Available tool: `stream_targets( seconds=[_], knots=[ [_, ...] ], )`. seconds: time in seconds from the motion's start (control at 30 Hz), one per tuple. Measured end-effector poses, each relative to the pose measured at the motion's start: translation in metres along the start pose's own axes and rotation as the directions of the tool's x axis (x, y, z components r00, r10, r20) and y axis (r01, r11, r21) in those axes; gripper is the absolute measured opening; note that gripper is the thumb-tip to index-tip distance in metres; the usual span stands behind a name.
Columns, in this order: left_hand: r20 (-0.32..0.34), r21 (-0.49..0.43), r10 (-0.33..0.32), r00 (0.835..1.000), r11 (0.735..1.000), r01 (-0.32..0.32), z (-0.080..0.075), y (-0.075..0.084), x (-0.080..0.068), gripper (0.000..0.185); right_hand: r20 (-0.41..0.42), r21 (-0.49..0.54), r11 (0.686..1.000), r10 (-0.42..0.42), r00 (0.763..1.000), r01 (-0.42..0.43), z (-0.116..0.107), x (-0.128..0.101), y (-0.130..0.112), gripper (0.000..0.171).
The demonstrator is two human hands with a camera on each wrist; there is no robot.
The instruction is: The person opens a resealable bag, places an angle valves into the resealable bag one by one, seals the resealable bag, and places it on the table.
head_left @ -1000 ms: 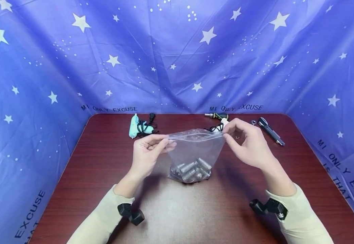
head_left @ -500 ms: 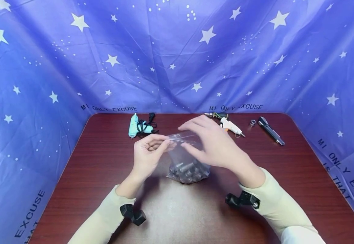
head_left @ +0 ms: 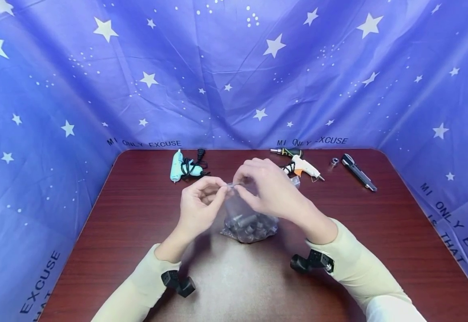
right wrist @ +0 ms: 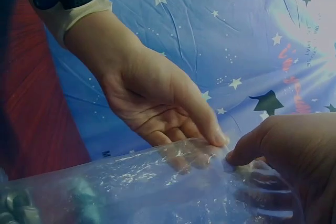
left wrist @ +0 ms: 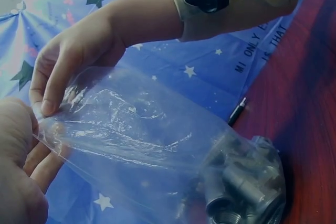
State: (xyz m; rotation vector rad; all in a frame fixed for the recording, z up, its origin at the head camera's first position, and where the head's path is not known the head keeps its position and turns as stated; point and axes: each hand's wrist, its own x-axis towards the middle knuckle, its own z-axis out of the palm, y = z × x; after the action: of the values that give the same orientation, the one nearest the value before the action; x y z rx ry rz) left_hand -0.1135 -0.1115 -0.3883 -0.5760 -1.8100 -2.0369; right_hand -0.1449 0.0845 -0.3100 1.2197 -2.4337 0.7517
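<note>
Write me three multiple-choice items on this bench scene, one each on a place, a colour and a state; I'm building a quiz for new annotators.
1. Where does the bag's load of metal fittings rest?
A. on the table
B. on the blue cloth
C. in the left palm

2. What colour is the glue gun at the far left of the table?
A. orange
B. teal
C. black

3. How is the bag's top edge held?
A. lying free
B. one hand only
C. pinched by both hands

Answers:
1 A: the metal fittings sag the clear plastic bag onto the table.
2 B: the glue gun is teal.
3 C: the left hand and right hand pinch it close together.
</note>
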Motion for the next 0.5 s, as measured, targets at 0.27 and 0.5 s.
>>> stream_targets(
  seconds=[0.27,0.5],
  knots=[
    [-0.023,0.063,-0.006,1.000,0.998,0.007,0.0024,0.0007,0.0011,0.006,0.003,-0.068,0.997,-0.029,1.000,0.029,0.0041,-0.0023,-0.0048,0.006],
    [-0.038,0.076,0.008,0.999,0.997,-0.005,0.0000,-0.0002,0.0002,0.009,-0.003,-0.057,0.998,0.005,1.000,-0.005,-0.0007,-0.0074,-0.0008,0.009]
  ],
)
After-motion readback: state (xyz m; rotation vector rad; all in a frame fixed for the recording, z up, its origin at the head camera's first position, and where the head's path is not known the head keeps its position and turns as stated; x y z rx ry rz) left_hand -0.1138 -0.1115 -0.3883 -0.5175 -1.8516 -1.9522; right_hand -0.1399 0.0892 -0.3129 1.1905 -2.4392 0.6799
